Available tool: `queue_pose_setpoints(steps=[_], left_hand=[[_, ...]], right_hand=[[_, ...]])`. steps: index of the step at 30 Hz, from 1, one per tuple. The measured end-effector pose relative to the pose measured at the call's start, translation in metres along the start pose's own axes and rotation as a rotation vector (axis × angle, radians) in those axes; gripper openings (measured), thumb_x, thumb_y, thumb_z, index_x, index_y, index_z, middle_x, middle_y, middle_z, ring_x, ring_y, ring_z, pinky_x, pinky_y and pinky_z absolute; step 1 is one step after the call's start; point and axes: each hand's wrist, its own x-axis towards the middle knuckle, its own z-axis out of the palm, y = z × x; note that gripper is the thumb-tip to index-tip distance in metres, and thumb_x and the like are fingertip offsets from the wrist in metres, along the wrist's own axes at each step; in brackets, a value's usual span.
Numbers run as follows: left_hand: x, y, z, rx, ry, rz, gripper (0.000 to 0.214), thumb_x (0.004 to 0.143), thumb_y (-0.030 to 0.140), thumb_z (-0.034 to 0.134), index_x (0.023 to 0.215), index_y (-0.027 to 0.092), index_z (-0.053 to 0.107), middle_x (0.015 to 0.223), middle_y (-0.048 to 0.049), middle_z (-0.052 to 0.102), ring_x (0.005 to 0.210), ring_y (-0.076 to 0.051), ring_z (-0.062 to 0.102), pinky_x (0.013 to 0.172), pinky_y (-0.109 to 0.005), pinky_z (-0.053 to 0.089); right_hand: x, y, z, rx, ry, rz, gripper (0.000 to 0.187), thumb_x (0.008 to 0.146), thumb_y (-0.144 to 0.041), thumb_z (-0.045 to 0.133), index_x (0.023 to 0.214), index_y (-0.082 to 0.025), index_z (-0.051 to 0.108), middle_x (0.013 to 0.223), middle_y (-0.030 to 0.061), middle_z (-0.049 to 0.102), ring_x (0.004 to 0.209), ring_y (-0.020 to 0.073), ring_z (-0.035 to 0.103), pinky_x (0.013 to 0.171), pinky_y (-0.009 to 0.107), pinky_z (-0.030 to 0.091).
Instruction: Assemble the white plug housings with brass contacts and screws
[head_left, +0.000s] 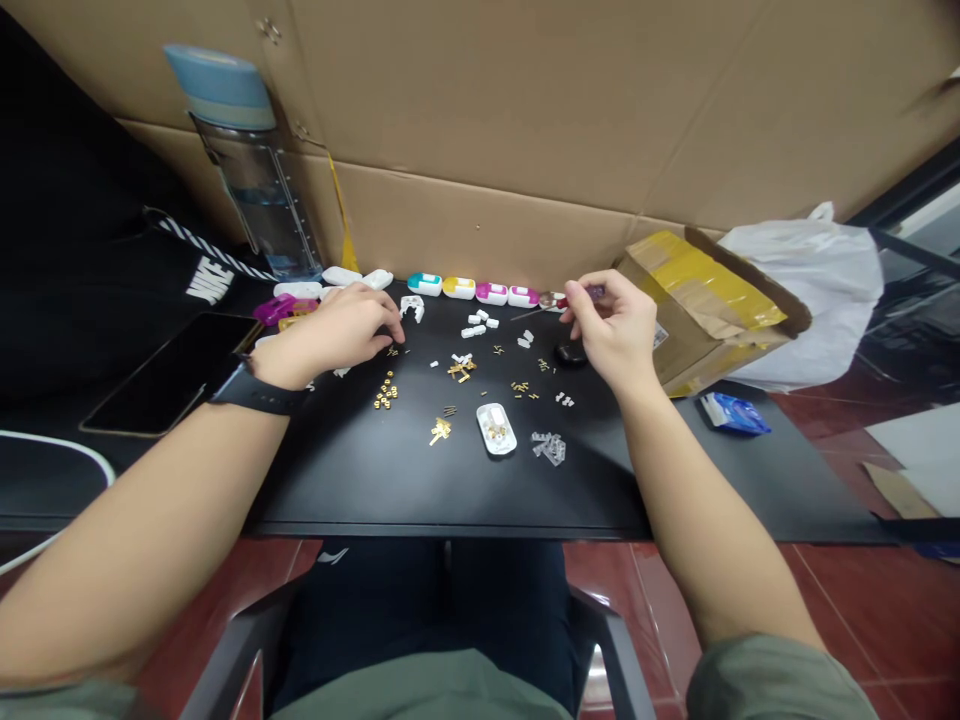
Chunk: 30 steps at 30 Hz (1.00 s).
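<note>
At center right, the right hand [616, 322] grips a slim, reddish-handled metal screwdriver [562, 303]; at center left, the left hand [343, 325], its grip unclear, bends over tiny brass-colored pins [393, 351] on the black counter [337, 485].

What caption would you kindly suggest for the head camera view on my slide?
Right hand holding a screwdriver, left hand beside tiny metal pieces at a black table.

Shiny gold-toned metal pieces [441, 431], clear plastic parts [550, 448] and a glossy white plastic shell [505, 448] are seen on a smooth, matt bench [352, 490]. A matt cardboard box [694, 358] is banded with glossy yellow tape [716, 281].
</note>
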Motion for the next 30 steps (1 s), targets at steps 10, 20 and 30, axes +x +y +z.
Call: queue_pose_setpoints(steps=[10, 20, 30], left_hand=[[0.0, 0.014, -0.002, 0.004, 0.054, -0.012, 0.041, 0.102, 0.031, 0.049, 0.123, 0.026, 0.083, 0.13, -0.0107, 0.08, 0.129, -0.036, 0.069, 0.113, -0.052, 0.051], [-0.004, 0.021, 0.004, 0.042, 0.065, -0.171, 0.061, 0.106, 0.03, 0.048, 0.166, 0.018, 0.052, 0.164, -0.0203, 0.061, 0.156, -0.045, 0.049, 0.121, -0.064, 0.043], [-0.001, 0.019, 0.003, 0.03, -0.02, -0.201, 0.065, 0.105, 0.035, 0.048, 0.168, 0.018, 0.049, 0.156, -0.0228, 0.065, 0.155, -0.049, 0.048, 0.12, -0.066, 0.044]], right_hand=[[0.003, 0.01, -0.002, -0.038, 0.001, 0.074, 0.05, 0.094, -0.077, 0.078, 0.089, -0.027, 0.071, 0.068, 0.0009, 0.075, 0.046, 0.017, 0.062, 0.045, 0.034, 0.049], [0.004, 0.013, -0.002, -0.044, -0.014, 0.074, 0.044, 0.095, -0.07, 0.079, 0.09, -0.027, 0.071, 0.069, 0.0011, 0.075, 0.046, 0.0167, 0.06, 0.045, 0.034, 0.049], [0.003, 0.014, -0.002, -0.031, -0.019, 0.07, 0.041, 0.096, -0.067, 0.08, 0.09, -0.027, 0.072, 0.07, 0.0006, 0.075, 0.046, 0.0167, 0.06, 0.046, 0.035, 0.047]])
